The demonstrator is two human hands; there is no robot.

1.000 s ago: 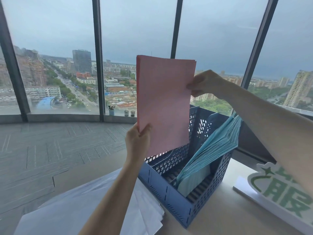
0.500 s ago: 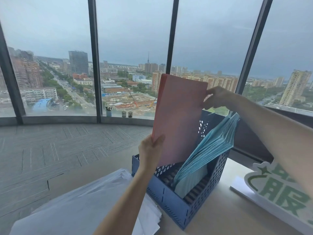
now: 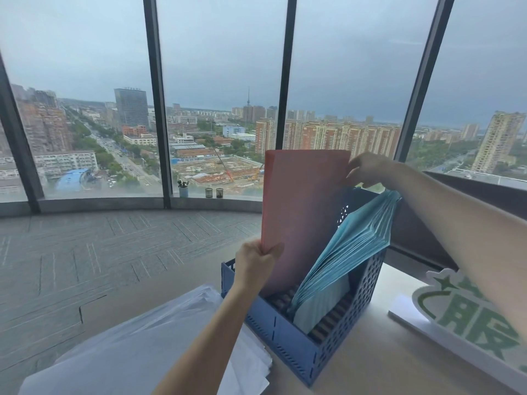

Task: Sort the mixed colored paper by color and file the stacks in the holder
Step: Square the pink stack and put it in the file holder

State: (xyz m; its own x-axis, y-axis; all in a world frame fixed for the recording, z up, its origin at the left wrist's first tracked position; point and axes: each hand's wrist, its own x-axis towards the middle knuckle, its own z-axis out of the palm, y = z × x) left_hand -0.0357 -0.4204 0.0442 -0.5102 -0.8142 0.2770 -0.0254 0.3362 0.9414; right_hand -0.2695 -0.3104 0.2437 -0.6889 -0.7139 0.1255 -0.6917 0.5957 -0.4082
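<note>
Pink paper stack (image 3: 302, 212) upright, lower end down in blue holder (image 3: 296, 349), left slot. L hand (image 3: 256, 263) pinches its lower left edge; R hand (image 3: 368, 169) grips top right corner. Blue paper stack (image 3: 350, 252) in next slot, leaning right, sheets fanned. White sheets (image 3: 137, 346) flat on desk (image 3: 379, 369), left of holder. Green/white sign (image 3: 470, 309) at right.

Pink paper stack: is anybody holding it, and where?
Yes. The left hand grips the pink paper stack at its lower left edge; the right hand pinches its upper right edge.
</note>
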